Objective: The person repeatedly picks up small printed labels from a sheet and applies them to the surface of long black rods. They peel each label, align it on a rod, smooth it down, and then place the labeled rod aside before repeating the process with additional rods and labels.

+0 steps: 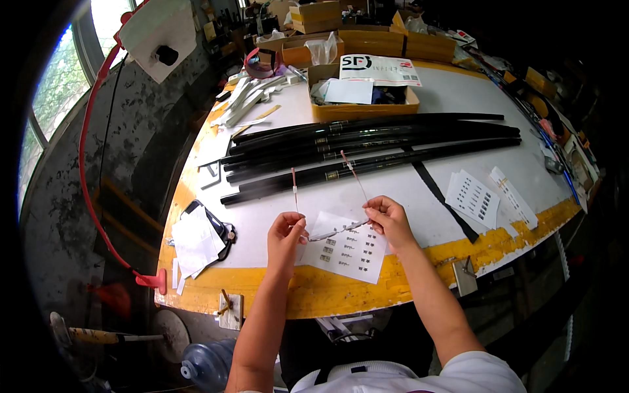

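My left hand (286, 234) and my right hand (388, 217) hold a thin bent wire-like piece (337, 229) between them, low over the white table (458, 98). Two slim rods rise from the hands: one (294, 187) from the left hand, one (354, 173) from the right, each with a pinkish tip. Under the hands lies a white sheet of small stickers (350, 252). Just beyond, several long black rods (367, 147) lie side by side across the table.
More sticker sheets (473, 196) lie at the right. A cardboard box (363, 92) with papers stands behind the rods, white strips (246, 98) at its left. Paper slips and a black device (203, 239) lie at the left. The table's front edge (327, 291) is yellow.
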`<state>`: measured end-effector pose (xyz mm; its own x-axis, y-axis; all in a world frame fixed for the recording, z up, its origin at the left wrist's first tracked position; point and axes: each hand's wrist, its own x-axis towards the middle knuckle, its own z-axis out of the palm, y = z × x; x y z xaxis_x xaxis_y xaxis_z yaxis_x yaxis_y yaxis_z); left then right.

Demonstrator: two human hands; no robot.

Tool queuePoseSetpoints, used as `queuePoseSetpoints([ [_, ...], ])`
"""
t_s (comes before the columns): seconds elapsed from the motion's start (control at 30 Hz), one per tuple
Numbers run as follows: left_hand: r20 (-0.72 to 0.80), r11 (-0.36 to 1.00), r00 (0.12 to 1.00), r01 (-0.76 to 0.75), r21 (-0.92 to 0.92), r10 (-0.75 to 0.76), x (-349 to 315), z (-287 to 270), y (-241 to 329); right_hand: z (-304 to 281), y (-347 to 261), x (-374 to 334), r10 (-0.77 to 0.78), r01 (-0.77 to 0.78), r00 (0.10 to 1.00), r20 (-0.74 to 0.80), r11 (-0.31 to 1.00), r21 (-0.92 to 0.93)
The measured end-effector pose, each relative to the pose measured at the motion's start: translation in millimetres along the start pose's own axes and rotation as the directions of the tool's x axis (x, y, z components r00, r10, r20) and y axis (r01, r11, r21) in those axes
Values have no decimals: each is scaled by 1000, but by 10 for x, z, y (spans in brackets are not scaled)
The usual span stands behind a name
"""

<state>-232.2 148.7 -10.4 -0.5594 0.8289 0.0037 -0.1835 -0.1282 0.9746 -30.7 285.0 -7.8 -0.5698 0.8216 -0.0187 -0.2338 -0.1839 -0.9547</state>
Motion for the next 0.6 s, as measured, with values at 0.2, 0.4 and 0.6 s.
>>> queuePoseSetpoints([
  [0.2,18,1000,1000,8,-25,-8,-5,0,13,23,-29,-9,6,-6,1000,3,1000,2],
  [0.4,-10,999,1000,30,-20,-30,-12,12,33,10,-33,-12,-1,1,1000,3,1000,-4],
  [0.6,-13,999,999,40,-22,-40,-12,1,37,23,-52,-16,-3,3,1000,11,1000,-9],
])
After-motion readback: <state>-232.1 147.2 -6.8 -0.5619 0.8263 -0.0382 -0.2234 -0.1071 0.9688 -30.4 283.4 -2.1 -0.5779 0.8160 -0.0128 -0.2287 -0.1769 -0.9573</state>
